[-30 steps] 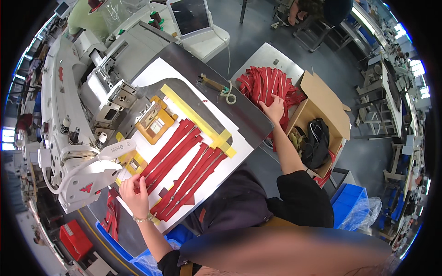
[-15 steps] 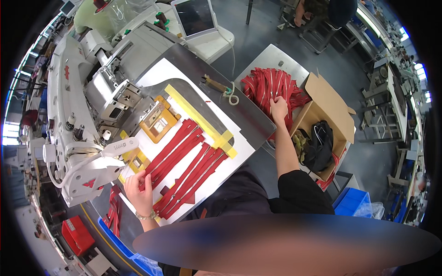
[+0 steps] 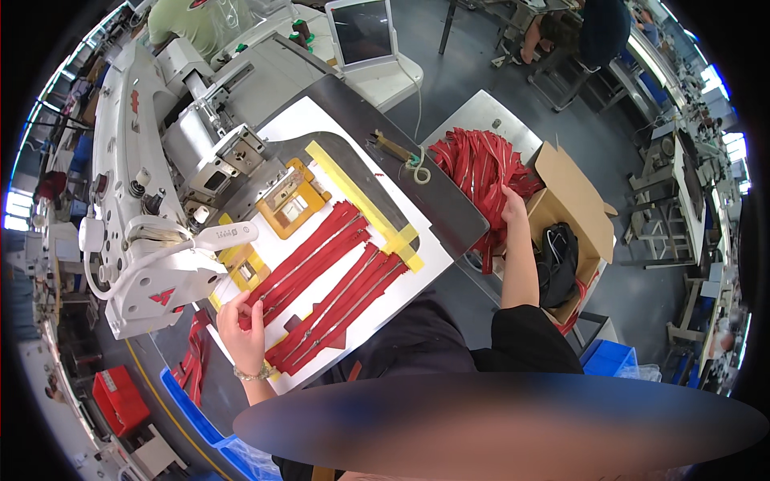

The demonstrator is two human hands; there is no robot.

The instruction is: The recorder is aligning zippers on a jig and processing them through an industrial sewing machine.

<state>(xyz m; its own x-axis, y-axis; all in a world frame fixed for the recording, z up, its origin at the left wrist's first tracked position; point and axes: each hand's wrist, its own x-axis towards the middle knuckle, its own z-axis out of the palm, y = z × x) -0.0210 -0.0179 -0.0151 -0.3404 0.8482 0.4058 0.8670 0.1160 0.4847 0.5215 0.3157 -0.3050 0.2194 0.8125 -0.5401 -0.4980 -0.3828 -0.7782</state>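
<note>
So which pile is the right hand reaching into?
Right of the white sewing machine and its work board stands a grey side table. The right hand rests on the heaped red zippers there, tangled, unlike the flat rows on the board.

red zippers (image 3: 325, 268): matt woven cloth tape, shiny metal teeth | template board (image 3: 417, 264): smooth white plastic, yellow matt tape edging | sewing machine (image 3: 132, 200): glossy white painted metal | counter (image 3: 481, 116): brushed bare metal | box (image 3: 573, 188): matt brown cardboard
</note>
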